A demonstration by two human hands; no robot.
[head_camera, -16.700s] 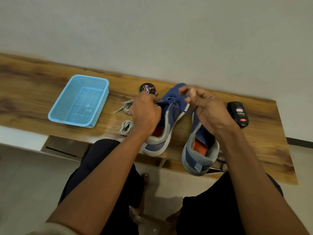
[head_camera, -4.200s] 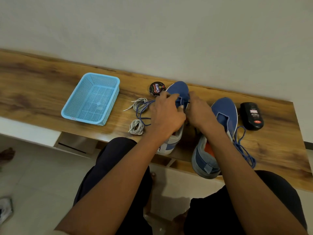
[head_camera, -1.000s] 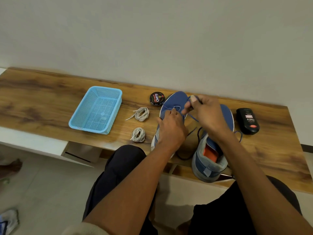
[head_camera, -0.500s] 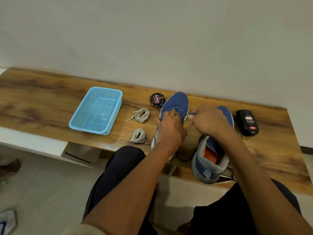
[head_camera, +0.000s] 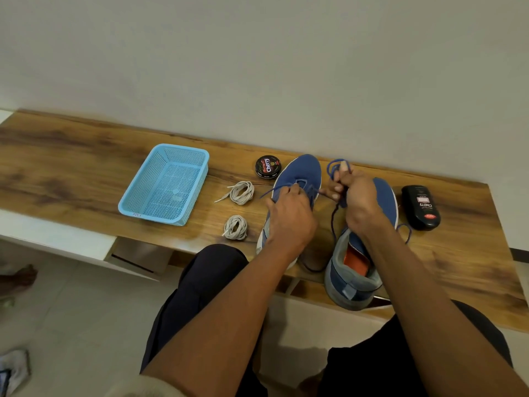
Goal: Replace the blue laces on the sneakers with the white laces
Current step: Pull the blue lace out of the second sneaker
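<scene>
The left hand [head_camera: 290, 216] rests on the left sneaker [head_camera: 297, 179], fingers pinching its blue lace [head_camera: 329, 173] — the right hand [head_camera: 357, 202] grips the lace too. Two white laces [head_camera: 242, 192] lie coiled mid-bench, between basket [head_camera: 197, 156] and sneaker — the polish tin [head_camera: 268, 166] sits at the back edge.

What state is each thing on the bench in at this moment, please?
left sneaker: upright, blue lace partly threaded
right sneaker: upright, unlaced
blue lace: partly pulled out, bunched above the fingers
left hand: pressing on the left sneaker
right hand: gripping the blue lace
white laces: two coiled bundles, untouched
basket: empty
polish tin: closed
black bottle: lying flat
</scene>
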